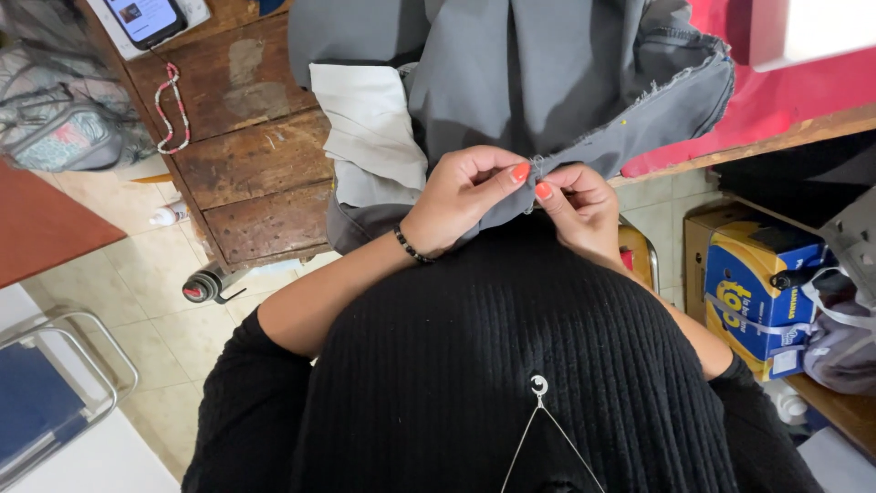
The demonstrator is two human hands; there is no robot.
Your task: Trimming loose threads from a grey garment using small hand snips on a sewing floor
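A: Grey fabric, a woven garment piece, hangs off the front of the wooden table toward the lap. Its frayed raw edge is pinched at the front, right over the black ribbed sweater.

B: Hands?

A: Left hand has thumb and forefinger closed on the edge. Right hand is closed on the same edge, just beside it, fingertips nearly touching. Whether a needle or thread sits between them is too small to tell.

B: Risks?

A: My judgement: the edge is loose and fraying, so a hard pull could ravel it further. The bulk of the cloth lies on the table and its weight could drag the pinched bit out of the fingers. A small yellow dot on the fold, perhaps a pin head, could prick.

B: Textures round about?

A: White lining patch, smooth, stiffer, squared. Table is worn, pitted brown boards. Beaded string, pink and white, lies looped on it near a phone. Red cloth on the right, a blue and yellow box below it, pale floor tiles.
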